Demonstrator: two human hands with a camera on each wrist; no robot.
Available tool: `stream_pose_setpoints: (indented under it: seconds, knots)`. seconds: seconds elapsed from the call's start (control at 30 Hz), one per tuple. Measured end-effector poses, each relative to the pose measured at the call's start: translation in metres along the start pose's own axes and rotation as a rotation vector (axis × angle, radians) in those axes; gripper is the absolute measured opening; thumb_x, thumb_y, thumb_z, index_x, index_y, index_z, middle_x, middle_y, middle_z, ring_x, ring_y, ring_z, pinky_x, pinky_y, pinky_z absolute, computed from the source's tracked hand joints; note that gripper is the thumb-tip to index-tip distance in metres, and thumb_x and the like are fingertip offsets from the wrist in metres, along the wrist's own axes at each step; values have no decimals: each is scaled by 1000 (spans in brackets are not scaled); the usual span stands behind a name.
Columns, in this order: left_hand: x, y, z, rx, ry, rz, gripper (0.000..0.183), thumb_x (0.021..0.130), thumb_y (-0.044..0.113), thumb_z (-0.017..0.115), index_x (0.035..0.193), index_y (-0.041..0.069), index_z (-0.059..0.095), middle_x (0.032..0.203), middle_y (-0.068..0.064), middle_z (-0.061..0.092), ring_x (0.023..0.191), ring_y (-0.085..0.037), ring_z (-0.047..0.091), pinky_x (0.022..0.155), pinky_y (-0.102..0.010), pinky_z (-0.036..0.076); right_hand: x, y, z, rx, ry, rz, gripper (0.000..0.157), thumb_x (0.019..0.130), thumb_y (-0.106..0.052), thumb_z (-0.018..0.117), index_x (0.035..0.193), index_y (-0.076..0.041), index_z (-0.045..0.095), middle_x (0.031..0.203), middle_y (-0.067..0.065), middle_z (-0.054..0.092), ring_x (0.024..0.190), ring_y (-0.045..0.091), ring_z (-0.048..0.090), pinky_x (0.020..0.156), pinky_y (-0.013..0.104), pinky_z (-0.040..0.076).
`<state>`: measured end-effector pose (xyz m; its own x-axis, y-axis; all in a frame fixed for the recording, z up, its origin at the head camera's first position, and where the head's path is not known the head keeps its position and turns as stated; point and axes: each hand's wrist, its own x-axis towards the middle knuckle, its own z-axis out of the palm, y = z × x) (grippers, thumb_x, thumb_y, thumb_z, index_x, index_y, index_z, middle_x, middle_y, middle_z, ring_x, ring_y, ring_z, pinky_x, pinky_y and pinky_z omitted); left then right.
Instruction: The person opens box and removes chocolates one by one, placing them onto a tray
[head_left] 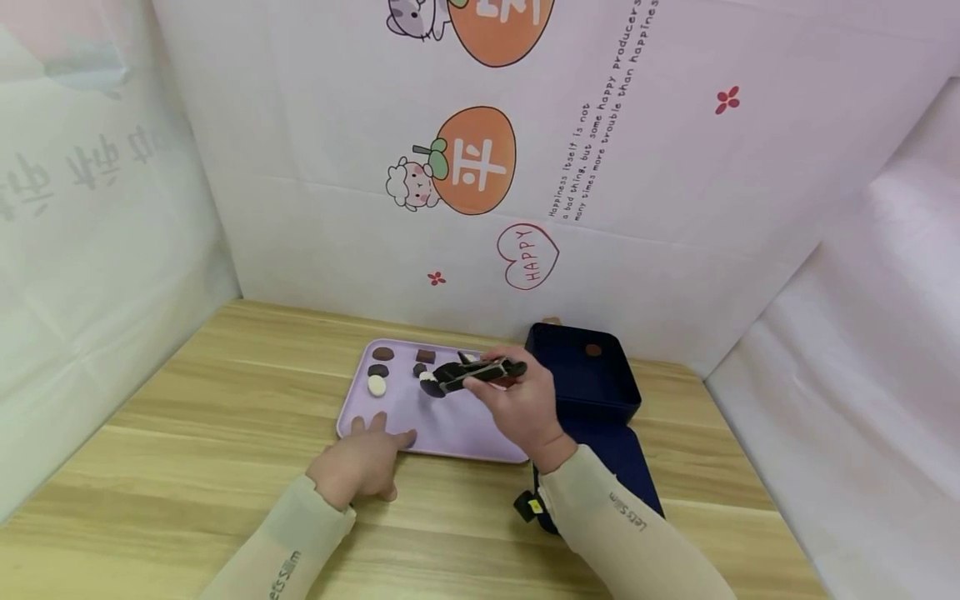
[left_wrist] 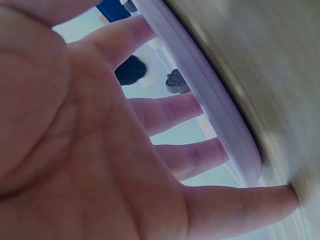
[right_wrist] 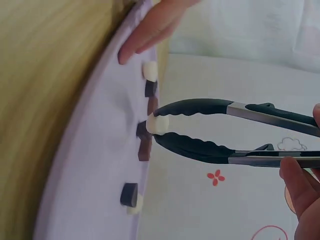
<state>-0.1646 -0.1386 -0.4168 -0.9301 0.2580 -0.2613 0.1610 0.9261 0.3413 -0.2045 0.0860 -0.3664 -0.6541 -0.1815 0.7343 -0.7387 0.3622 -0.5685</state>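
My right hand [head_left: 525, 408] holds black-and-silver tongs [head_left: 487, 372] over a lilac tray [head_left: 457, 429]. Between the tong tips is a small white chocolate-like piece [right_wrist: 159, 124], seen clearly in the right wrist view. At the tray's near left edge rests my left hand [head_left: 360, 467], its fingers spread and reaching over the rim. On the tray's left lie a brown oval piece [head_left: 383, 354], a dark piece [head_left: 378, 370] and a white oval piece [head_left: 377, 386]. A brown square piece [head_left: 425, 356] and a dark piece [head_left: 419, 369] lie near the tong tips.
To the tray's right stands an open navy box [head_left: 600, 410], its flap [head_left: 611, 458] flat on the wooden table [head_left: 187, 433]. A black buckle [head_left: 527, 506] with a yellow mark lies by the flap. A printed white cloth [head_left: 337, 233] hangs behind the table.
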Motion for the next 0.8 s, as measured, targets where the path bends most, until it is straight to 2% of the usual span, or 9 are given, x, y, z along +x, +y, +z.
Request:
stream_pose_setpoints:
  seconds: [0.1,0.23,0.3,0.47,0.57,0.63,0.8]
  knots:
    - [1,1,-1,-4,2,3,86,67,17,90,145,24,54,155,-28,26,134,-55,27,83,-80,39,-3,-8,6,19,-26,-33,37,74,6,84,105,4,63,101,21,66,80,28,70,67,36,61]
    - [2,2,-1,-5,6,4,86,66,17,90,145,24,55,155,-28,27,135,-57,25,84,-81,37,-8,11,15,45,-29,-12,40,75,0,86,108,-2,65,107,14,66,85,24,70,71,31,60]
    - [2,3,-1,-3,6,3,87,66,17,90,145,24,55,156,-28,26,135,-58,24,85,-82,36,-10,20,19,49,-23,0,42,73,-1,87,109,-2,66,109,14,67,87,24,70,72,33,60]
    - [2,2,0,-1,1,-2,86,66,18,90,145,24,55,156,-28,26,135,-57,25,85,-81,37,-8,-3,17,56,-7,-33,44,69,9,85,106,6,63,108,26,64,84,34,69,70,43,61]
    - [3,2,0,2,1,-8,86,67,18,90,145,25,55,156,-27,27,134,-54,27,84,-79,39,-6,-15,16,56,-11,-48,42,69,11,84,105,6,63,106,27,64,82,34,68,69,42,61]
    - [3,1,0,1,-1,-12,85,68,19,90,145,25,55,156,-26,27,134,-53,27,84,-79,40,-6,-15,17,52,-13,-50,42,69,11,84,105,6,63,104,26,64,82,33,68,69,39,61]
    - [3,0,0,-2,0,-11,85,68,18,90,145,25,55,155,-27,28,133,-52,29,83,-78,41,-7,5,23,24,-15,-22,42,69,6,87,105,2,66,105,18,67,82,28,69,70,32,60]
